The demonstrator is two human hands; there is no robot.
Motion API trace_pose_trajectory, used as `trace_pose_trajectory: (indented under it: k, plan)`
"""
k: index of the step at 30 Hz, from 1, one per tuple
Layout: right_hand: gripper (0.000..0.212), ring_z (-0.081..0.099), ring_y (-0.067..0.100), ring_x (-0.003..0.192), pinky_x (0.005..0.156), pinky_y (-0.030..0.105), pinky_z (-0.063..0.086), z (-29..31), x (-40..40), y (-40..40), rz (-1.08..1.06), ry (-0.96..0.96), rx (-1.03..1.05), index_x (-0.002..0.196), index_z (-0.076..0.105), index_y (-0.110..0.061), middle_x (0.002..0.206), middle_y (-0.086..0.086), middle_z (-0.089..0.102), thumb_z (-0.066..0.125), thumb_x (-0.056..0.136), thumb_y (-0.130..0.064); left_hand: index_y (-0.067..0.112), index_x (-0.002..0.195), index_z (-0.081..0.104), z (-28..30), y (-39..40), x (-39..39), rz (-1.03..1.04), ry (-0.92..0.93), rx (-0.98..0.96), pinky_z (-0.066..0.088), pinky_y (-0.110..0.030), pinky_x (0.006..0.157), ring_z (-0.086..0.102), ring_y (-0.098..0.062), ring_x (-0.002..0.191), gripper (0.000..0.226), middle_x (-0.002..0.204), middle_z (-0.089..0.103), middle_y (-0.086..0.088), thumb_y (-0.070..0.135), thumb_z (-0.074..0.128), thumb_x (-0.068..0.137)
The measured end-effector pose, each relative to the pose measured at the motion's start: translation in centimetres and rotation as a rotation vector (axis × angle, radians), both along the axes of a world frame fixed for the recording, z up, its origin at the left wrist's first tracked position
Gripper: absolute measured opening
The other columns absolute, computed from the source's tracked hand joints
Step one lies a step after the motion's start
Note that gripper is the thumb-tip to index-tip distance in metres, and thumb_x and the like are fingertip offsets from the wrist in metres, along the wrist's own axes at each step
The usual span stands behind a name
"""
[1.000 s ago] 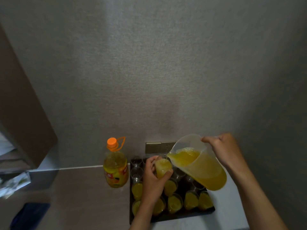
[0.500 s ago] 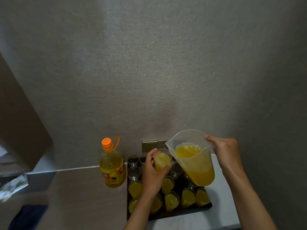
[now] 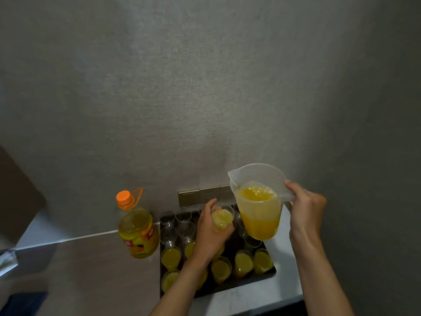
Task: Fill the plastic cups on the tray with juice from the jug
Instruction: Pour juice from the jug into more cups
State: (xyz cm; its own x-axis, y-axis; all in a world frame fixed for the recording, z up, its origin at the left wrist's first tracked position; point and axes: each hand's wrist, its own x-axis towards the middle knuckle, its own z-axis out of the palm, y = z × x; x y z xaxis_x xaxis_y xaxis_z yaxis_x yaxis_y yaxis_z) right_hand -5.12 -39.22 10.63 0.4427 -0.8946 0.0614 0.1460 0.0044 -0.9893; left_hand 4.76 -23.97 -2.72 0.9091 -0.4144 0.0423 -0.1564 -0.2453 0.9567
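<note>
Head view: right hand (image 3: 306, 209) grips the handle side of a clear plastic jug (image 3: 258, 201), fingers curled round it. Jug held upright in the air above the back right part of the tray (image 3: 271, 273), roughly half full of orange juice, foam on top, spout pointing left toward the wall side.

Left hand (image 3: 209, 233) wraps round one plastic cup (image 3: 222, 218), thumb on the near side, fingers behind; cup is filled nearly to the rim with juice and lifted above the tray, just left of the jug, not touching it as far as I can tell.

Dark tray sits on the pale surface (image 3: 287, 290) against the wall. Front rows: filled cups (image 3: 243, 262) with yellow juice, some partly hidden under the left forearm. Back left rows: empty clear cups (image 3: 168, 221), standing upright, close together.

Left of the tray, just beside it: big juice bottle (image 3: 137, 232), orange cap, orange carry loop, yellow label, upright. Brass-coloured wall outlet plate (image 3: 200, 195) behind the tray. Brown panel (image 3: 18, 192) at far left, dark blue thing (image 3: 25, 303) bottom left, blurred.
</note>
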Motion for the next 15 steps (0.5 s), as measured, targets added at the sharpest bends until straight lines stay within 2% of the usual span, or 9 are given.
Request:
trace_pose_trajectory:
  k: [2,4,7,11,15]
  plan:
    - [0.035,0.046,0.023,0.064,0.065,0.04,0.041,-0.1,-0.4,-0.3,-0.025,-0.036,0.025,0.064,0.064,0.001,0.066,0.01,0.047,0.073,0.07,-0.033,0.034,0.144,0.041,-0.5,-0.8,0.3,-0.04,-0.015,0.044,0.047,-0.026,0.098,0.049,-0.006,0.12,0.078,0.132,0.046,0.015,0.024,0.083,0.078]
    - [0.034,0.052,0.021,0.056,0.062,0.035,0.044,-0.4,-0.9,-0.7,-0.038,-0.076,0.02,0.052,0.065,-0.005,0.057,0.006,0.053,0.074,0.078,-0.024,0.039,0.136,0.042,-1.0,-1.5,0.5,-0.088,-0.038,0.095,0.042,-0.013,0.09,0.048,-0.002,0.116,0.074,0.126,0.043,0.021,0.023,0.083,0.077]
    - [0.043,0.061,0.007,0.051,0.065,0.033,0.048,-0.8,-1.5,-1.3,-0.042,-0.096,0.038,0.049,0.069,-0.017,0.05,-0.008,0.062,0.07,0.09,-0.008,0.035,0.131,0.048,-2.1,-2.5,1.0,-0.154,-0.063,0.176,0.038,-0.006,0.084,0.049,-0.001,0.114,0.067,0.124,0.045,0.016,0.025,0.084,0.075]
    - [0.036,0.065,0.015,0.061,0.077,0.041,0.053,-0.9,-2.0,-1.8,-0.075,-0.127,0.091,0.055,0.065,-0.011,0.054,-0.003,0.064,0.07,0.09,-0.008,0.032,0.124,0.052,-3.1,-3.5,2.0,-0.259,-0.119,0.295,0.041,-0.012,0.087,0.048,-0.002,0.111,0.061,0.122,0.047,0.012,0.027,0.085,0.073]
    - [0.029,0.063,0.012,0.056,0.065,0.035,0.052,-0.9,-2.4,-2.7,-0.029,-0.143,0.089,0.052,0.069,-0.012,0.054,-0.003,0.064,0.072,0.08,-0.018,0.018,0.125,0.057,-4.0,-4.0,3.2,-0.39,-0.239,0.462,0.048,-0.035,0.098,0.051,-0.012,0.115,0.061,0.125,0.053,0.003,0.026,0.086,0.072]
